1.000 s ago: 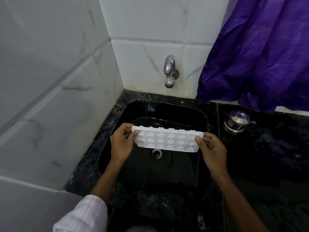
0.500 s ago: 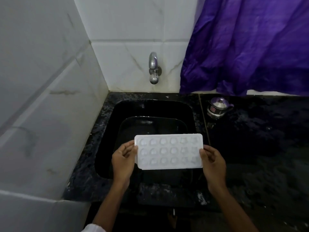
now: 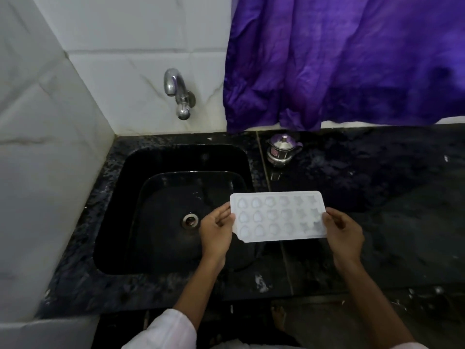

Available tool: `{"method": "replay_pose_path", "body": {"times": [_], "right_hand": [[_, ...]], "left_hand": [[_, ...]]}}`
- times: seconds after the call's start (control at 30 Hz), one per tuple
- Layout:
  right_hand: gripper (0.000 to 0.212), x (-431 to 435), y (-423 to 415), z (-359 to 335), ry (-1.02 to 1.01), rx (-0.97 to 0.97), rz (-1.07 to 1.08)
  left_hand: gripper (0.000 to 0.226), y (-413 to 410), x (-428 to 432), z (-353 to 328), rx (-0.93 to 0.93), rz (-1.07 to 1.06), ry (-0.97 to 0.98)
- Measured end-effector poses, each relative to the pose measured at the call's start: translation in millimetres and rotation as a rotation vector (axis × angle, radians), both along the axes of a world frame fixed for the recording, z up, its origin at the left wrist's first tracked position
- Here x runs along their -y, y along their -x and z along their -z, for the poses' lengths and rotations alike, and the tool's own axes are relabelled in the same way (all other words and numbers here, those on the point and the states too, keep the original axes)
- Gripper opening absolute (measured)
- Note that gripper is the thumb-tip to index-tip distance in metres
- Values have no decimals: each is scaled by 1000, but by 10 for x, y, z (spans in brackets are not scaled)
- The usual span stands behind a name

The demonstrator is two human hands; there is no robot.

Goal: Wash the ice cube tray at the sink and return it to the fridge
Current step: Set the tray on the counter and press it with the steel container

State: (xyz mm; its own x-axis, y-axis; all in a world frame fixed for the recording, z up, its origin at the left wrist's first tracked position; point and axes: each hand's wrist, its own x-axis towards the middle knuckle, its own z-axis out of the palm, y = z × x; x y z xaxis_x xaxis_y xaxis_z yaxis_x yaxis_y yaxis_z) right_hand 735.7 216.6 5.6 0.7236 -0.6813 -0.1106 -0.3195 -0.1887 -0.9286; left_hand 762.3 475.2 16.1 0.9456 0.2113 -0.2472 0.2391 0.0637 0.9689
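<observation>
A white ice cube tray [image 3: 278, 216] with three rows of shaped cups faces up, held flat over the right edge of the black sink [image 3: 161, 268]. My left hand [image 3: 217, 229] grips its left short end and my right hand [image 3: 343, 231] grips its right short end. The drain [image 3: 190, 221] sits in the sink floor just left of my left hand. A chrome tap [image 3: 177, 93] juts from the white tiled wall above the sink; no water runs from it.
Black stone counter [image 3: 377, 235] spreads to the right of the sink. A small steel kettle [image 3: 281, 149] stands at the back of it. A purple curtain [image 3: 352, 59] hangs over the back wall. White tiled wall [image 3: 45, 172] closes the left side.
The tray has turned from underside-up to cups-up and moved out from over the drain toward me and to the right, both hands still on its ends. The view pulled back.
</observation>
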Motion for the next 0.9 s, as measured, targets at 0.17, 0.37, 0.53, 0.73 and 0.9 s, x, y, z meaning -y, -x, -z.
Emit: {"method": "replay_pose_path", "body": {"times": [0.17, 0.37, 0.53, 0.73, 0.9], "right_hand": [[25, 563, -227, 45, 37, -41, 9], [26, 1108, -450, 143, 113, -117, -106], [26, 1376, -564, 272, 175, -145, -176], [26, 1482, -634, 389, 189, -129, -229], [28, 1514, -628, 415, 182, -37, -197]], "left_hand": [[34, -197, 574, 128, -25, 28, -66], [31, -467, 1071, 302, -110, -23, -95], [30, -582, 1304, 395, -161, -54, -148], [28, -599, 1418, 450, -138, -113, -266], [28, -592, 1412, 483, -87, -95, -345]]}}
